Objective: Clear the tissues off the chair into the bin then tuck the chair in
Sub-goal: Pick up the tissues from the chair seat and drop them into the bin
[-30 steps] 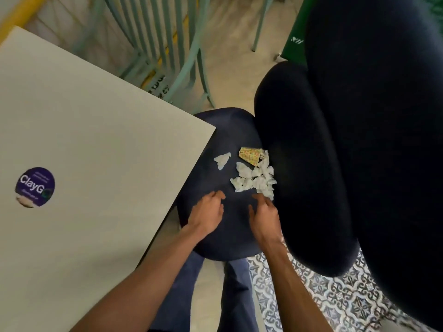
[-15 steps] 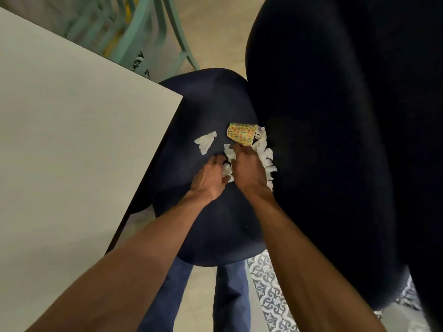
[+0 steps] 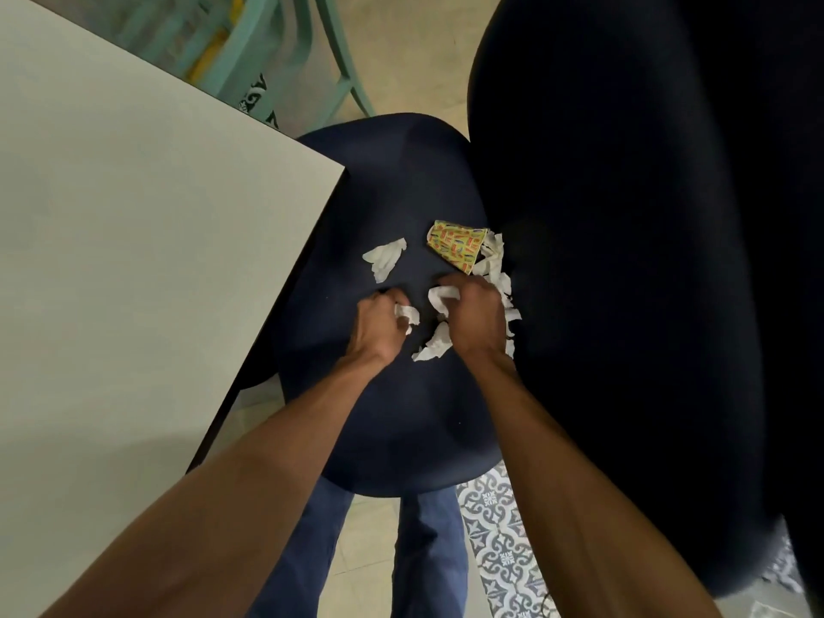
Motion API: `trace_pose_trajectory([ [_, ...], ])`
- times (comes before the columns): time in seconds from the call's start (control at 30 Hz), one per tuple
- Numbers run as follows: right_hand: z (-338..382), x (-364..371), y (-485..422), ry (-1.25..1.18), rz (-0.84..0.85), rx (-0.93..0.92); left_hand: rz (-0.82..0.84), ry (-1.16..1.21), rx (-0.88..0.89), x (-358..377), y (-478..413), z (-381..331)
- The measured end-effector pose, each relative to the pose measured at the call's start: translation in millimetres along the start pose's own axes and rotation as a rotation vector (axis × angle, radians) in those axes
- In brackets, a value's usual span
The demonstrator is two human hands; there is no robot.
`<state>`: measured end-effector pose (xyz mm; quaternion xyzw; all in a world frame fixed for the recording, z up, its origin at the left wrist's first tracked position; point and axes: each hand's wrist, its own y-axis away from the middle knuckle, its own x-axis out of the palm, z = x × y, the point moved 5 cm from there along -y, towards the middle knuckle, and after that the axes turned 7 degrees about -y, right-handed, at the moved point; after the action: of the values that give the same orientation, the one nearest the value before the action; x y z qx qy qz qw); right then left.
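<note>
A dark blue chair seat (image 3: 392, 421) lies below me with its backrest (image 3: 624, 260) on the right. White tissue scraps (image 3: 495, 269) are strewn along the seat's right side, and one loose scrap (image 3: 384, 258) lies apart to the left. A crushed yellow patterned paper cup (image 3: 457, 249) rests among them. My left hand (image 3: 379, 325) is closed around a white tissue piece (image 3: 408, 315). My right hand (image 3: 472, 314) is closed on another tissue wad (image 3: 441, 296), with a scrap (image 3: 432, 345) under its wrist. No bin is in view.
A white table (image 3: 133, 260) fills the left, its corner overlapping the seat's left edge. A teal slatted chair (image 3: 276, 51) stands beyond the table. My blue trouser legs (image 3: 365, 550) show below the seat, beside patterned floor tiles (image 3: 504, 541).
Both hands reached forward onto the seat and closed on tissue pieces. The pile is more scattered, and the view has moved in closer over the chair.
</note>
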<state>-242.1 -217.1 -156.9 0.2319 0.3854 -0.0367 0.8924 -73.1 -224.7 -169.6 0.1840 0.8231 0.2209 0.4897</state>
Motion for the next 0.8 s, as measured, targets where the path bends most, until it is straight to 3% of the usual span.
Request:
trace_pose_trajectory([
  [0.23,26,-77,46,-0.421,-0.107,-0.016,-0.137,0.211,-0.043,-56,57,-6],
  [0.4,48,-99,92,-0.658,0.027,-0.016,-0.206,0.427,-0.114,-79,119,-1],
  [0.63,99,-104,180,-0.610,0.197,-0.132,-0.379,0.620,-0.133,-97,234,12],
  [0.8,126,-77,248,-0.476,0.306,-0.229,-0.478,0.794,-0.248,-98,315,46],
])
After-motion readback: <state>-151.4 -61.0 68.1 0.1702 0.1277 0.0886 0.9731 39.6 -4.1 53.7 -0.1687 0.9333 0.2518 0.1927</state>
